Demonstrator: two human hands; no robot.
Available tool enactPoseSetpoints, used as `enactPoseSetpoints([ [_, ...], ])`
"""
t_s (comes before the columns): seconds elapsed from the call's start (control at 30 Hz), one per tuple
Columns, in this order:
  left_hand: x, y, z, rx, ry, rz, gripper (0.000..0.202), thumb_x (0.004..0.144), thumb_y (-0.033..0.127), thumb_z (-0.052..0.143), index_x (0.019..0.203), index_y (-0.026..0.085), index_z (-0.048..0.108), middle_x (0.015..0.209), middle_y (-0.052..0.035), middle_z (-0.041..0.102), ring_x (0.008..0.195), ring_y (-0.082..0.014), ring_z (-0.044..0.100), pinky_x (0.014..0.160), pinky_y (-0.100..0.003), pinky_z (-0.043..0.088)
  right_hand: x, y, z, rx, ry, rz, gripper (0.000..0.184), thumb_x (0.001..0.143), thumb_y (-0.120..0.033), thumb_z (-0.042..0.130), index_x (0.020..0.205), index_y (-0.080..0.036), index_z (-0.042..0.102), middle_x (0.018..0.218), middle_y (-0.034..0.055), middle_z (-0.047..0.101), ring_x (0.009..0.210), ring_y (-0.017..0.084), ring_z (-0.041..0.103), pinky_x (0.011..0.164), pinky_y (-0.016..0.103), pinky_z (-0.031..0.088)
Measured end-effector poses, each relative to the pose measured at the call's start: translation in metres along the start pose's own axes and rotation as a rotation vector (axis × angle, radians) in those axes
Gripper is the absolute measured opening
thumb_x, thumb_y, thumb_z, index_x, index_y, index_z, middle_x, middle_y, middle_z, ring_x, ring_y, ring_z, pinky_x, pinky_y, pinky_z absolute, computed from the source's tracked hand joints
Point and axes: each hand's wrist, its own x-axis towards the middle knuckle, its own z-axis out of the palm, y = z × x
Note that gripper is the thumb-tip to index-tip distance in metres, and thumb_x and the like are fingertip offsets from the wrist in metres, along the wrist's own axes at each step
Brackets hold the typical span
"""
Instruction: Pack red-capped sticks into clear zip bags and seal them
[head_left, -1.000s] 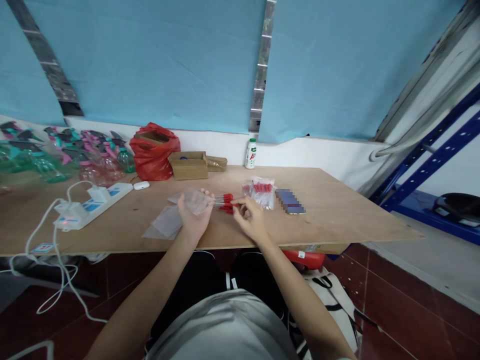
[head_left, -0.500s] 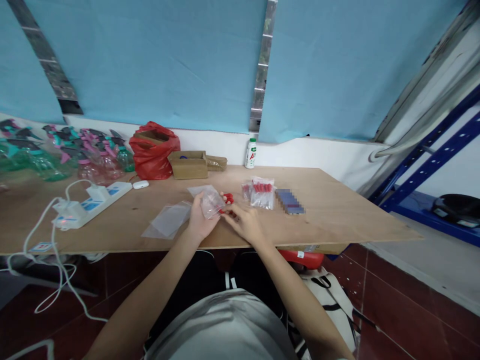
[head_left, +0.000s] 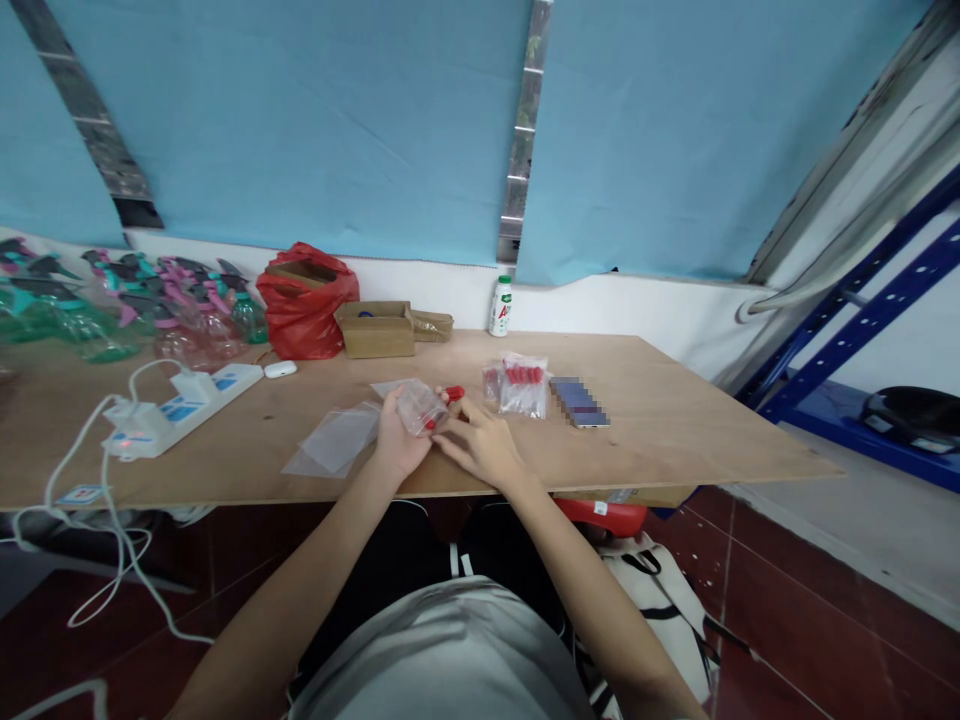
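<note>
A clear bag was held up in the L hand, its fingers closed around it, just above the table near the front edge. Red-ended pcs were seen at the bag's R side: one red end was out past the plastic, another was seen lower down, apparently inside (hard to be sure w/ all that glare). The R hand was held right against them, fingers bent; whether a pc was pinched or only pushed couldn't be told.

As for progress, this bag was judged part-filled, w/ closing not yet done. Filled bags w/ red ends showing through were laid in an overlapping pile beside the phone, so those were taken as done; an exact no. couldn't be counted. Flat bags were spread on the L, overlapping, apparently unfilled, so more were judged left to do. No loose red-ended pcs were seen lying on the wood, though what was in the cardboard box behind couldn't be made out.
</note>
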Motion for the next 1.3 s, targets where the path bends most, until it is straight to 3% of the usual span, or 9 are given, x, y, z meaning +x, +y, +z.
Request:
enactPoseSetpoints([
  [0.13,-0.002,0.001,0.002,0.018,0.017,-0.036,0.039,0.105,0.035,0.044,0.103,0.01,0.073,0.089,-0.0152,0.076,0.079,-0.0258,0.075,0.07,-0.036,0.063,0.001,0.001,0.002,0.007,0.024,-0.072,0.025,0.111,-0.04,0.06,0.117,-0.025,0.079,0.132,0.0128,0.061,0.124,0.028,0.057,0.105,0.041,0.054],
  [0.3,-0.001,0.0,0.001,0.016,0.042,-0.036,0.034,0.101,0.028,0.046,0.111,0.01,0.074,0.092,-0.0142,0.078,0.08,-0.0252,0.076,0.073,-0.035,0.063,0.002,0.002,0.002,0.001,0.024,-0.044,0.024,0.11,-0.038,0.06,0.12,-0.023,0.076,0.146,0.0147,0.054,0.131,0.032,0.052,0.115,0.05,0.05],
  [0.43,0.0,-0.001,-0.001,0.016,0.052,-0.05,0.035,0.099,0.025,0.046,0.115,0.009,0.073,0.093,-0.015,0.078,0.081,-0.0257,0.076,0.075,-0.036,0.063,0.002,0.001,0.001,0.025,0.002,-0.026,0.024,0.11,-0.035,0.059,0.127,-0.026,0.074,0.155,0.0141,0.048,0.137,0.032,0.05,0.117,0.052,0.049],
  [0.7,0.002,-0.001,-0.004,0.009,0.041,-0.049,0.039,0.101,0.028,0.042,0.115,0.006,0.072,0.096,-0.0179,0.076,0.087,-0.0278,0.077,0.082,-0.039,0.066,0.002,0.004,0.006,0.015,0.007,-0.018,0.032,0.111,-0.036,0.058,0.139,-0.025,0.071,0.154,0.0161,0.049,0.138,0.033,0.049,0.121,0.053,0.047],
  [0.9,0.002,0.0,-0.003,-0.021,0.177,-0.007,0.034,0.101,0.029,0.045,0.117,0.013,0.07,0.111,-0.0182,0.076,0.1,-0.0298,0.077,0.086,-0.043,0.068,0.001,0.007,0.006,0.023,0.02,-0.007,0.036,0.111,-0.035,0.056,0.146,-0.028,0.067,0.15,0.0147,0.052,0.137,0.032,0.051,0.119,0.051,0.048],
  [1.0,0.001,0.001,-0.002,-0.011,0.225,0.054,0.026,0.103,0.028,0.044,0.11,0.019,0.067,0.121,-0.0155,0.074,0.11,-0.0308,0.077,0.091,-0.048,0.068,0.001,0.011,0.008,0.011,0.044,0.081,0.029,0.11,-0.027,0.055,0.134,-0.027,0.07,0.142,0.0123,0.059,0.132,0.03,0.056,0.118,0.048,0.048],
  [1.1,-0.001,0.002,-0.001,0.019,0.257,0.113,0.019,0.104,0.03,0.046,0.104,0.022,0.064,0.125,-0.0126,0.072,0.119,-0.0308,0.075,0.101,-0.054,0.065,0.0,0.016,0.011,-0.041,0.042,0.259,0.024,0.105,-0.019,0.056,0.125,-0.023,0.069,0.129,0.0115,0.066,0.124,0.03,0.059,0.111,0.045,0.05],
  [1.2,-0.002,0.003,0.0,0.027,0.271,0.139,0.015,0.104,0.031,0.049,0.1,0.023,0.061,0.127,-0.012,0.071,0.128,-0.031,0.071,0.109,-0.058,0.06,0.0,0.019,0.014,-0.098,-0.05,0.387,0.024,0.103,-0.021,0.06,0.126,-0.022,0.067,0.126,0.0119,0.071,0.121,0.032,0.06,0.104,0.043,0.052],
  [1.3,-0.002,0.003,0.001,0.0,0.281,0.146,0.014,0.104,0.03,0.05,0.097,0.024,0.06,0.127,-0.0126,0.071,0.133,-0.0313,0.068,0.112,-0.059,0.058,0.0,0.019,0.015,-0.137,-0.148,0.414,0.02,0.105,-0.025,0.062,0.124,-0.022,0.069,0.126,0.0126,0.073,0.126,0.032,0.059,0.105,0.042,0.05],
])
